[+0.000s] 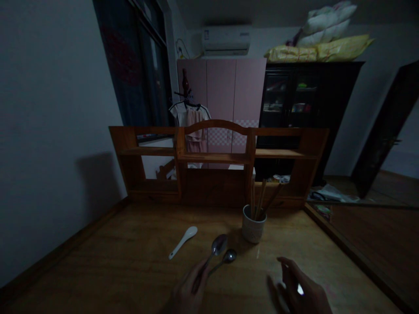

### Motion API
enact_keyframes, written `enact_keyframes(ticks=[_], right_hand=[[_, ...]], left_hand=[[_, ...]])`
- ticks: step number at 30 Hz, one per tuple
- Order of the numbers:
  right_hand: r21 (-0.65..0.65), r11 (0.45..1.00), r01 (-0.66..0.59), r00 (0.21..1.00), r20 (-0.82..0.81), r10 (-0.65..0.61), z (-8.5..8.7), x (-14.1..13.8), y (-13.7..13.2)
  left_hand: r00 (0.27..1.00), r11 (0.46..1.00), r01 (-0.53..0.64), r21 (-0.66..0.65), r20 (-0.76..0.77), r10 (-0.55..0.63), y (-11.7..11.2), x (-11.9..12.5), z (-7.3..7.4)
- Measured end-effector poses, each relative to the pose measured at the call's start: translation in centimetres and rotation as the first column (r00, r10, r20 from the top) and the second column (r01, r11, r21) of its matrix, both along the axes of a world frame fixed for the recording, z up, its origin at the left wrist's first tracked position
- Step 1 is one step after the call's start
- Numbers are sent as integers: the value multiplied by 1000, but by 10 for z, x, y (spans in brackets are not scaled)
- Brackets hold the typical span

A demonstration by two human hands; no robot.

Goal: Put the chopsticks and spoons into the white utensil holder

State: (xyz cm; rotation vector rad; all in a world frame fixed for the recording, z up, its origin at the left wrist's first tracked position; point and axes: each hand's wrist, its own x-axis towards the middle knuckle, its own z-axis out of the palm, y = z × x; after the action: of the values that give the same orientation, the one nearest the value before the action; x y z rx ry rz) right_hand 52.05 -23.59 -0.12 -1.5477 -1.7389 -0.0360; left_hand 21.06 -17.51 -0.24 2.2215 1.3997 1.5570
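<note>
My left hand is closed around the handle of a metal spoon, its bowl pointing away from me. Just right of it lies a second metal spoon; its handle runs back towards my left fingers, and whether they touch it I cannot tell. Farther left, a white soup spoon rests on the wooden table. My right hand hovers over the table at the right, fingers curved and apart, with no object visible in it. Beyond the hands stands a grey cup with several chopsticks upright in it.
A wooden shelf unit rises along the back of the table. On the left is a wall, and a raised edge borders the right side. Farther back are a pink wardrobe and a dark cabinet.
</note>
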Motion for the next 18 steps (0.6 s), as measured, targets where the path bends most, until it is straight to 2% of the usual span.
enact_keyframes(ticks=[4, 9, 12, 14, 16, 18], right_hand=[[-9, 1000, -9, 999, 45, 9, -3, 3, 1], [-17, 1000, 18, 998, 62, -17, 0, -1, 0], [6, 1000, 16, 998, 67, -16, 5, -5, 0], [10, 1000, 21, 997, 68, -22, 6, -5, 0], [13, 1000, 18, 997, 68, -19, 5, -5, 0], [5, 1000, 11, 998, 60, -11, 4, -5, 1]], left_hand=[[997, 994, -27, -109, -80, 19, -2, -3, -3], [987, 998, -48, 38, -153, 53, -6, -6, 3], [983, 999, 22, -43, -179, -29, -8, -3, 7], [980, 992, 29, -123, -194, -53, -9, -1, 7], [978, 989, -15, -145, -207, -15, -10, 0, 4], [967, 994, -58, -90, -252, 34, -9, -1, 0]])
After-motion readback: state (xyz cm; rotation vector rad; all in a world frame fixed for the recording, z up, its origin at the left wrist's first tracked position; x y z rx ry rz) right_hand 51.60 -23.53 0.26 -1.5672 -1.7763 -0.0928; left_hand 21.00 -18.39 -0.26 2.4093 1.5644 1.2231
